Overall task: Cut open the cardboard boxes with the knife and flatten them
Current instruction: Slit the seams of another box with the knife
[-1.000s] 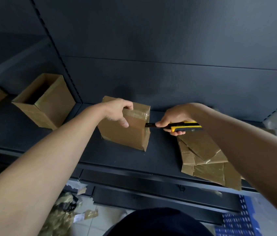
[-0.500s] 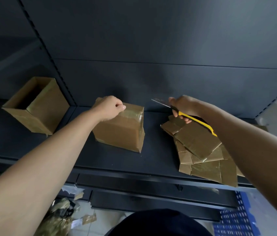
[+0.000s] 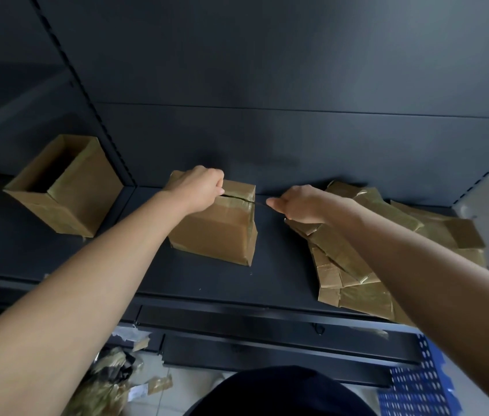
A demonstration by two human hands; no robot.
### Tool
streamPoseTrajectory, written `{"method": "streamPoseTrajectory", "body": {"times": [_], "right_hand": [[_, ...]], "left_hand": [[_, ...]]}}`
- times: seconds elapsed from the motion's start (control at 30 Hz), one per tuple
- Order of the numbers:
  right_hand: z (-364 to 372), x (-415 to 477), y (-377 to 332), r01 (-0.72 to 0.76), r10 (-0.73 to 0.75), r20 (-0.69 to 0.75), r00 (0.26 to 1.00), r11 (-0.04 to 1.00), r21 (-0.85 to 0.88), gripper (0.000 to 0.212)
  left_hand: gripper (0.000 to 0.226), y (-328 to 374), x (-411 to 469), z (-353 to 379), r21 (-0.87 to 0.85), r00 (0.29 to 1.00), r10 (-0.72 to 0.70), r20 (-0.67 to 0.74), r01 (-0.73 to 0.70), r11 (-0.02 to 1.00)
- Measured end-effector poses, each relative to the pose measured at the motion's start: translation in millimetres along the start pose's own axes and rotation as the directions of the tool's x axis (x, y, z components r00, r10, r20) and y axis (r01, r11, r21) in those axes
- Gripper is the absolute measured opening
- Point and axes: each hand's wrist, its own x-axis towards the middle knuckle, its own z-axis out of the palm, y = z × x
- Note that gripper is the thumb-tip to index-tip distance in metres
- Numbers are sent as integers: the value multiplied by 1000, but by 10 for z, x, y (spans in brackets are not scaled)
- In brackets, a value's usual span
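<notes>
Cardboard box stands on the shelf between both hands. Curled over its top, the left hand holds it steady. Just to the right, the right hand grips the knife, its blade at the right end of a slit running left-right across the top.

Sealed box mid-shelf, open box left, flattened cardboard right

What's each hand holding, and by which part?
Left hand: grip on the top edge of the taped box. Right hand: grip on the knife, handle hidden in the fist.
</notes>
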Motion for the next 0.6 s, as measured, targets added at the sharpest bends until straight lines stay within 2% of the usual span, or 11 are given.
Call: {"method": "streamPoseTrajectory", "body": {"times": [0.13,0.3,0.43,0.6], "right_hand": [[39,-85,-39,-18,12,-70,998,995,-95,58],[41,-204,-231,-54,50,-43,998,994,-95,48],[87,-179,-307,-78,70,-81,994,991,-109,42],[100,-151,-277,-129,127,-41,991,990,-51,60]], "left_hand": [[22,22,38,38,18,999,-14,-37,15,1000],[31,-77,-5,126,-106,994,-14,-109,3,994],[44,-16,-12,161,-208,995,-48,-83,30,978],[41,15,19,220,-321,996,-59,-71,33,946]]}}
